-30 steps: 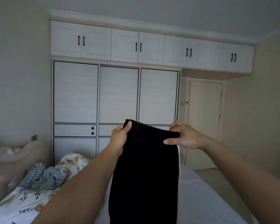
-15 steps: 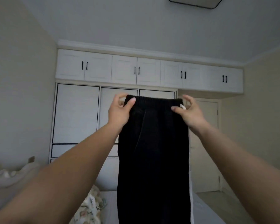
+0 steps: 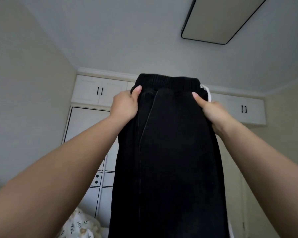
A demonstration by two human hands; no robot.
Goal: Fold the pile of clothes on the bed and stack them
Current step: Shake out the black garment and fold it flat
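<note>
Left hand (image 3: 126,107) and right hand (image 3: 212,111) each pinch the waistband of the black trousers (image 3: 170,152), now lifted well higher than a second ago — up toward the ceiling, legs hanging straight. That likely shakes them flat before folding; nothing is stacked yet. Behind, the wardrobe (image 3: 86,127) and upper cabinets (image 3: 100,91) are closed — contents hidden

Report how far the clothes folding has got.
Done: no folded stack is in view. In hand: the left hand and right hand grip the black trousers just below the waistband, held up and hanging unfolded. Left: folding these and stacking them; the bed is barely visible.
</note>
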